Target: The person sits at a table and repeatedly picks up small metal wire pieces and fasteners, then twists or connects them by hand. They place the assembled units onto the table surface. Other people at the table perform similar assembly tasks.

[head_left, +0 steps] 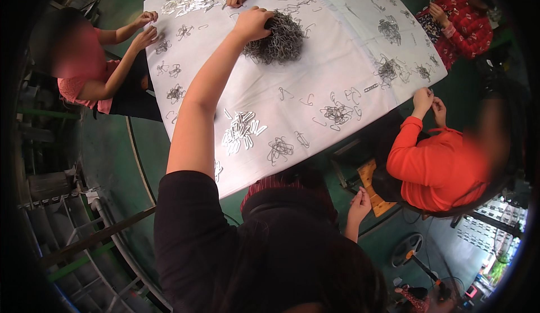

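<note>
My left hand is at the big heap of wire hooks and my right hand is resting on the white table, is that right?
Not quite: your right hand is off the white table, beyond its near edge, as the head view shows. Your left hand is indeed at the big heap of wire hooks.

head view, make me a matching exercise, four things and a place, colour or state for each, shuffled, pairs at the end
Things:
1. tabletop
2. left hand
3. right hand
4. nearest metal strips

Matches:
A. touching the big wire-hook heap
B. shiny, in a loose pile
C. plain white surface
D. off the table, beyond its near edge

Pairs: 1-C, 2-A, 3-D, 4-B
</note>
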`<state>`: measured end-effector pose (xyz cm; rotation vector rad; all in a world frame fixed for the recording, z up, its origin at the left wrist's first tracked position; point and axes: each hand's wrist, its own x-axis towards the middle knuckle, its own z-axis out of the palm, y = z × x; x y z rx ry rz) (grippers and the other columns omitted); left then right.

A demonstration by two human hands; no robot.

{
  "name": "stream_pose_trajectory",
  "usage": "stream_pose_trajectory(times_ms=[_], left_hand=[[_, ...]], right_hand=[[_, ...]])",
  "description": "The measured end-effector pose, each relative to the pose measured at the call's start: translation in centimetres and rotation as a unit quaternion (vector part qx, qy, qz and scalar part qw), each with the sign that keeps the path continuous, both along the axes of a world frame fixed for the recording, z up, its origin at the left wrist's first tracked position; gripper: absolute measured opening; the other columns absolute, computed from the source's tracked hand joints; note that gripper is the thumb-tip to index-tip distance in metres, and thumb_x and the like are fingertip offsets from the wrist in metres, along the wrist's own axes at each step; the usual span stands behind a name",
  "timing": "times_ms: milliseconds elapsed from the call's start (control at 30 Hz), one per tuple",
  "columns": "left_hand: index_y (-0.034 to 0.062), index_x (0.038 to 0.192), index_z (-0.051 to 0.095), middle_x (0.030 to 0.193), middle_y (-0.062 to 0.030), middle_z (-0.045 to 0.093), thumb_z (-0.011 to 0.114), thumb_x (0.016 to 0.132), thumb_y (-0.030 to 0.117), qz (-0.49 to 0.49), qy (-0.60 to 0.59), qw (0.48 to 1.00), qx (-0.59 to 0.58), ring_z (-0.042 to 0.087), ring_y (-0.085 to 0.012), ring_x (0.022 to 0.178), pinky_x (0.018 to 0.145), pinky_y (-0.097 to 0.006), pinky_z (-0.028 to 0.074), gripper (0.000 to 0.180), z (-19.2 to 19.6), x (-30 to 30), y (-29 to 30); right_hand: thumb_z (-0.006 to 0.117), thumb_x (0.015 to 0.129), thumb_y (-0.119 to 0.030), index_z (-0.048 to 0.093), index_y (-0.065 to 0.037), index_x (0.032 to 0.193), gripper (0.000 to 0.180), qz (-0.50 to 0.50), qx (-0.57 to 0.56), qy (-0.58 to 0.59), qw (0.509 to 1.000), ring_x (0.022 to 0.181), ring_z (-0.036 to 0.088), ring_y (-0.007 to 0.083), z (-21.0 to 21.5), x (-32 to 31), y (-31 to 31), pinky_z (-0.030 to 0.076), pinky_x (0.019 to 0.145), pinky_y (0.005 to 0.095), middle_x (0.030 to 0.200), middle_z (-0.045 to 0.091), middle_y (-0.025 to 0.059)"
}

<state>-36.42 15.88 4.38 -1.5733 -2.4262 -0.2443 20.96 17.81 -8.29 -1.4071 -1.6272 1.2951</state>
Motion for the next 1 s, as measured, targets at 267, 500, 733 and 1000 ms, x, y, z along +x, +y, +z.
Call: stream_pose_trajectory(times_ms=[267, 500, 733, 1000], left_hand=[[0.0087, 0.096, 0.057, 0.089, -0.0087, 0.058, 0.066, 0.061, 0.018, -0.063, 0.019, 0.997, 0.039, 0.055, -0.0264, 0.086, 0.074, -0.035, 0.046, 0.037, 5.3, 0.1, -3.1], [0.0096, 0.092, 0.057, 0.088, -0.0063, 0.058, 0.067, 0.057, 0.010, -0.080, 0.075, 0.985, 0.135, 0.055, -0.0252, 0.083, 0.070, -0.034, 0.047, 0.036, 11.6, 4.4, -5.9], [0.0105, 0.095, 0.051, 0.088, -0.0040, 0.054, 0.069, 0.057, 0.015, -0.103, 0.071, 0.981, 0.148, 0.052, -0.0236, 0.087, 0.068, -0.033, 0.047, 0.042, 4.4, 3.2, -6.0], [0.0081, 0.098, 0.050, 0.097, -0.0115, 0.051, 0.063, 0.063, 0.006, -0.078, 0.014, 0.980, 0.182, 0.049, -0.0271, 0.095, 0.079, -0.037, 0.041, 0.037, 1.5, 0.2, -4.1]], right_hand=[[0.048, 0.085, -0.005, 0.059, 0.002, 0.094, 0.015, 0.041, 0.041, -0.038, 0.998, 0.046, 0.036, 0.0026, 0.4, -0.4, 0.8, 0.028, 0.043, 0.0189, 0.055, 0.042, -0.0023], [0.048, 0.087, -0.010, 0.056, 0.000, 0.098, 0.017, 0.051, 0.023, -0.041, 0.998, 0.048, 0.037, 0.0015, 0.4, -0.9, 0.9, 0.030, 0.044, 0.0156, 0.058, 0.040, -0.0044], [0.048, 0.086, -0.007, 0.057, 0.002, 0.094, 0.015, 0.011, -0.009, 0.026, 1.000, 0.047, 0.036, 0.0011, 0.9, -2.1, 0.3, 0.028, 0.043, 0.0161, 0.056, 0.041, -0.0045], [0.048, 0.087, -0.009, 0.057, 0.001, 0.095, 0.016, 0.053, 0.011, -0.020, 0.998, 0.049, 0.037, 0.0022, 2.2, 0.1, 2.3, 0.031, 0.045, 0.0161, 0.057, 0.041, -0.0038]])
